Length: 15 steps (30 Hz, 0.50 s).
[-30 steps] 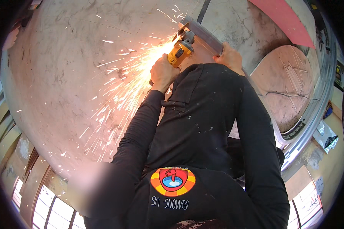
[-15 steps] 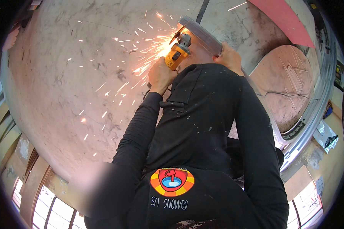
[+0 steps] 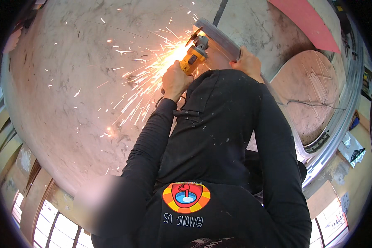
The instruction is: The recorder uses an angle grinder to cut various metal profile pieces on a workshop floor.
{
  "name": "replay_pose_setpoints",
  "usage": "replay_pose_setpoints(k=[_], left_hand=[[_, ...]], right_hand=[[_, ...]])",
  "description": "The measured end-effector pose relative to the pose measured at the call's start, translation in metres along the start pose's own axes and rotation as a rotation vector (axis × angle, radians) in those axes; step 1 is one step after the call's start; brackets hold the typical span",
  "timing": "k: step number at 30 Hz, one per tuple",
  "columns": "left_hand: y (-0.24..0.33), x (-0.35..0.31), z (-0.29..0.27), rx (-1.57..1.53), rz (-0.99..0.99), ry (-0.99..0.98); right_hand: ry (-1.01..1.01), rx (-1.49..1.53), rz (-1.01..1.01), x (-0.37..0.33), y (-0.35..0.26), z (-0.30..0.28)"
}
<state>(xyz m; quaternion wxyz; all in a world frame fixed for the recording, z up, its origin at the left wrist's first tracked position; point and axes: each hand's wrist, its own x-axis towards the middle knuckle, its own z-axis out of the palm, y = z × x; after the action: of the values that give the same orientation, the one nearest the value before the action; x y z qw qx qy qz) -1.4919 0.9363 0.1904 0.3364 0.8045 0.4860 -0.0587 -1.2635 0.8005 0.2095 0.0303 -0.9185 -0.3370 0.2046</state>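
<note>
Closed around the yellow body of an angle grinder (image 3: 192,59) is my left hand (image 3: 176,81). The grinder's thin dark disc (image 3: 194,36) meets the far left end of a grey metal bar (image 3: 217,37), and bright sparks (image 3: 163,68) spray from there to the left and toward me. My right hand (image 3: 248,64) grips the near right end of the bar, its fingers wrapped over the edge. The bar slants across, just beyond my black-clothed knee (image 3: 225,82). How the bar is supported underneath is hidden.
Pale, smudged floor (image 3: 91,62) spreads around. A pink strip (image 3: 308,22) lies at the far right. Thin rods (image 3: 318,80) rest on a rounded pinkish patch (image 3: 297,99), near long metal lengths (image 3: 335,136). A silver packet (image 3: 351,149) lies beyond them.
The spark spray has grown denser and brighter. The grinder has shifted very slightly to the right and toward me; my right hand and the bar look almost unmoved.
</note>
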Motion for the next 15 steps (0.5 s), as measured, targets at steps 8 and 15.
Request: replay_pose_setpoints(k=[8, 15], left_hand=[[-0.007, -0.004, 0.004, 0.01, 0.001, 0.034], [-0.003, -0.003, 0.003, -0.005, -0.009, 0.032]], right_hand=[[0.058, 0.023, -0.046, -0.001, 0.0, 0.002], [0.074, 0.027, -0.055, 0.002, 0.008, 0.008]])
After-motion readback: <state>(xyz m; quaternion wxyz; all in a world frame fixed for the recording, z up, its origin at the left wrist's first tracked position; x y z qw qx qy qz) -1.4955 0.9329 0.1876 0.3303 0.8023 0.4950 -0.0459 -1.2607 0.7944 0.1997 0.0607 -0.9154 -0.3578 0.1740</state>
